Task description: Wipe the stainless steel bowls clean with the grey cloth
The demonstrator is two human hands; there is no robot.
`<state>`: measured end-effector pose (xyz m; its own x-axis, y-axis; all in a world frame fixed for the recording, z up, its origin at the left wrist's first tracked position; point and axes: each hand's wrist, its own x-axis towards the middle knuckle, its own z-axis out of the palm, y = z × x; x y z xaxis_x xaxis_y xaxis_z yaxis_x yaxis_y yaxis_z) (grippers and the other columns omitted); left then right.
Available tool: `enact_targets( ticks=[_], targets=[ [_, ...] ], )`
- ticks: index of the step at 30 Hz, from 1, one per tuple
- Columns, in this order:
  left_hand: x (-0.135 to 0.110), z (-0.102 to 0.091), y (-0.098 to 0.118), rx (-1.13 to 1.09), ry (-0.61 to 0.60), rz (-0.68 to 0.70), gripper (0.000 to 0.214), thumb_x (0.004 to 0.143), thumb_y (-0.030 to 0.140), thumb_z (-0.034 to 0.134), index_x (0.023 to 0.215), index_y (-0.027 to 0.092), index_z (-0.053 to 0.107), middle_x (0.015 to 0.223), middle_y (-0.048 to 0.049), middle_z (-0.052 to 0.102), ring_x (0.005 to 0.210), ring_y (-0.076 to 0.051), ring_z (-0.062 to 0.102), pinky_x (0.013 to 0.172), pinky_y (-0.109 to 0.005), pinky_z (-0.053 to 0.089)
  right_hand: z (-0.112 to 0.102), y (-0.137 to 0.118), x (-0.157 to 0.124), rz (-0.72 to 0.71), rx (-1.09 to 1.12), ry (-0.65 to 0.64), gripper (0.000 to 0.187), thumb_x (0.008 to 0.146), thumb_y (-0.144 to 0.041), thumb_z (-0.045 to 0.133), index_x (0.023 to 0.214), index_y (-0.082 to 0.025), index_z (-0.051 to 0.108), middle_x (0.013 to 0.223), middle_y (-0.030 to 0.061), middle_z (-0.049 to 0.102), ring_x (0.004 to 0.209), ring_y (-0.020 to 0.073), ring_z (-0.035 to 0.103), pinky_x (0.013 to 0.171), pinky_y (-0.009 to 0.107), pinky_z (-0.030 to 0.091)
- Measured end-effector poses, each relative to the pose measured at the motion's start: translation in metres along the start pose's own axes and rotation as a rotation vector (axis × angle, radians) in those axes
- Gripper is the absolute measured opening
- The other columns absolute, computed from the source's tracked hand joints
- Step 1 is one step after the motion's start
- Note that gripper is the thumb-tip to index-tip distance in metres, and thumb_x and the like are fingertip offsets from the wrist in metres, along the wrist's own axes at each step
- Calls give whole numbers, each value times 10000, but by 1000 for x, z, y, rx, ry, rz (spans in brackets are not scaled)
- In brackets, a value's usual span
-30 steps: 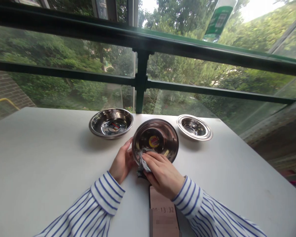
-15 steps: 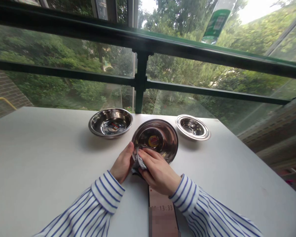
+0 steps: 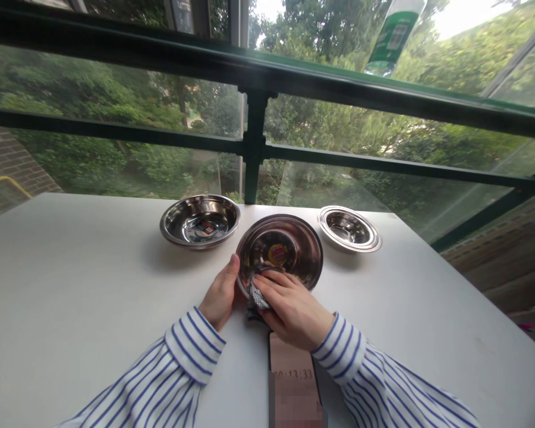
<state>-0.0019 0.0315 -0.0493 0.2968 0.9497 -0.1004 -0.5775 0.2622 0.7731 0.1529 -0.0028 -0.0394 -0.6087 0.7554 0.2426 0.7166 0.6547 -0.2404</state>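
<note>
A steel bowl (image 3: 294,252) with a round sticker inside is tilted toward me on the white table (image 3: 71,285). My left hand (image 3: 220,295) grips its left rim, thumb on the edge. My right hand (image 3: 294,309) is closed on a checked cloth (image 3: 257,295) and presses it against the bowl's near inner wall. Part of the cloth hangs below the rim, hidden under my fingers.
Two more steel bowls stand at the back: a wide one (image 3: 200,221) on the left, a smaller rimmed one (image 3: 349,229) on the right. A phone (image 3: 294,380) lies at the table's near edge. A dark window railing (image 3: 254,148) runs behind the table.
My right hand has rubbed the cloth left and back along the bowl's near inner wall. The left hand has kept its hold on the rim, thumb shifting slightly upward.
</note>
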Motion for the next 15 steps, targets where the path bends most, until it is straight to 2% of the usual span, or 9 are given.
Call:
enact_targets(
  ticks=[4, 10, 15],
  targets=[
    [0, 1, 0, 0, 4, 16, 513, 835, 462, 504, 1239, 150, 550, 1177, -108, 639, 1198, -263, 496, 1058, -402, 315, 3, -3, 4, 3, 7, 21, 474, 840, -251, 469, 1287, -99, 430, 1292, 106, 521, 1220, 255, 389, 1006, 413, 333],
    [-1, 3, 1, 31, 56, 15, 489, 834, 479, 494, 1164, 136, 608, 1173, -112, 640, 1200, -271, 492, 1046, -402, 335, -15, 3, -8, 28, -5, -101, 395, 759, -201, 529, 1150, -151, 546, 1131, 80, 629, 1126, 241, 477, 933, 397, 370],
    [-2, 2, 1, 18, 23, 6, 502, 823, 491, 503, 1175, 147, 603, 1180, -109, 637, 1213, -262, 481, 1061, -391, 314, -2, -4, 1, 7, -10, -22, 483, 827, -256, 474, 1286, -111, 431, 1294, 115, 519, 1223, 264, 383, 985, 434, 316]
  ],
)
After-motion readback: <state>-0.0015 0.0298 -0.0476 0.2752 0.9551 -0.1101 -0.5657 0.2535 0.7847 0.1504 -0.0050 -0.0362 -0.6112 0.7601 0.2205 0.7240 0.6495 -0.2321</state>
